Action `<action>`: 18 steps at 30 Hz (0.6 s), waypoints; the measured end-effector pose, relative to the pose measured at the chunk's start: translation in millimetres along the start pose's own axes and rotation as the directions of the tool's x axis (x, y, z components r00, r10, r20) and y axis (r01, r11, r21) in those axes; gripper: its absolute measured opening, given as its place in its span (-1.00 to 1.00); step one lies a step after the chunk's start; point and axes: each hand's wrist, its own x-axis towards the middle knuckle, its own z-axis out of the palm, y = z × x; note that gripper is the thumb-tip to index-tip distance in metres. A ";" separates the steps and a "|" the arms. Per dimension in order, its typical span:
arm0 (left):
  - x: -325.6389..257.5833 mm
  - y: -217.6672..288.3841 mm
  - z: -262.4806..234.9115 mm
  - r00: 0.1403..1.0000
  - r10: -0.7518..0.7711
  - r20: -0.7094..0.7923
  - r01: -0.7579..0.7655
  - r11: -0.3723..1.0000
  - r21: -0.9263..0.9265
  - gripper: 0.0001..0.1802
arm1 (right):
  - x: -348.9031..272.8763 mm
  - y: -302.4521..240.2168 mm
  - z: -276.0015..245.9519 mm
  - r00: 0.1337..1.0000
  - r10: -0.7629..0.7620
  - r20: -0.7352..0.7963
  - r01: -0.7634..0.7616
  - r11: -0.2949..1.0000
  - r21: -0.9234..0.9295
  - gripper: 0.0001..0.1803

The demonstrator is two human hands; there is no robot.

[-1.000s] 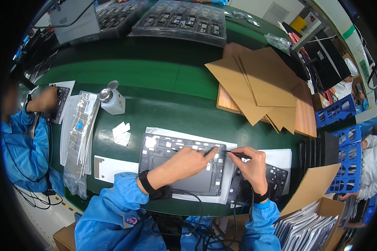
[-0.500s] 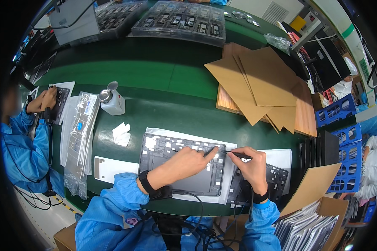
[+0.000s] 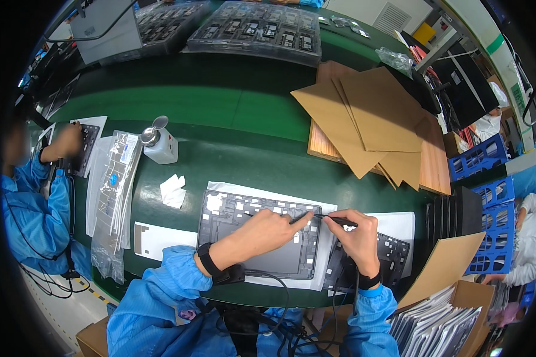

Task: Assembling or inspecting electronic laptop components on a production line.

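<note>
A grey tablet housing (image 3: 280, 253) with many small white pads lies on a white sheet (image 3: 232, 187) in front of me. My left hand (image 3: 268, 229) is over its upper part, closed around a thin black tool (image 3: 298, 218), with the index finger reaching to the upper right corner. From the right, my right hand (image 3: 357, 232) pinches black tweezers (image 3: 341, 221), their tips at that same corner beside my left fingertip. Whatever small piece may be between the tips is too small to make out. A second dark housing (image 3: 393, 256) sits partly under my right wrist.
Left of the housing are a white card (image 3: 161, 240), a crumpled white wipe (image 3: 173, 191), a pump bottle (image 3: 161, 149) and plastic-wrapped sheets (image 3: 116, 190). Brown cardboard sheets (image 3: 381, 113) are stacked at the back right. Cables (image 3: 286, 297) hang near my lap. A co-worker (image 3: 41, 202) sits at left.
My left index fingertip has shifted slightly right at the housing's corner. My right hand and the tweezers have barely moved. The co-worker's hands have moved a little.
</note>
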 end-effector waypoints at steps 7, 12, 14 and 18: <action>1.1 1.4 -3.6 1.000 0.007 0.008 -0.007 1.000 0.010 -0.32 | -0.8 -6.4 -6.6 0.999 0.049 0.012 -0.050 0.999 0.021 -0.84; 2.0 2.1 -2.7 1.000 0.006 0.026 -0.006 1.000 0.022 -0.30 | -7.5 -5.2 -22.8 0.988 0.143 -0.056 -0.141 0.990 0.028 -0.84; 2.1 2.1 -1.2 0.999 0.003 0.035 -0.003 1.000 0.019 -0.29 | -11.6 -3.3 -24.2 0.982 0.182 -0.049 -0.180 0.982 0.051 -0.83; 1.9 -0.5 -0.4 1.000 -0.013 0.017 0.013 1.000 -0.015 -0.19 | -12.4 -2.9 -19.7 0.992 0.114 -0.054 -0.112 0.993 0.046 -0.83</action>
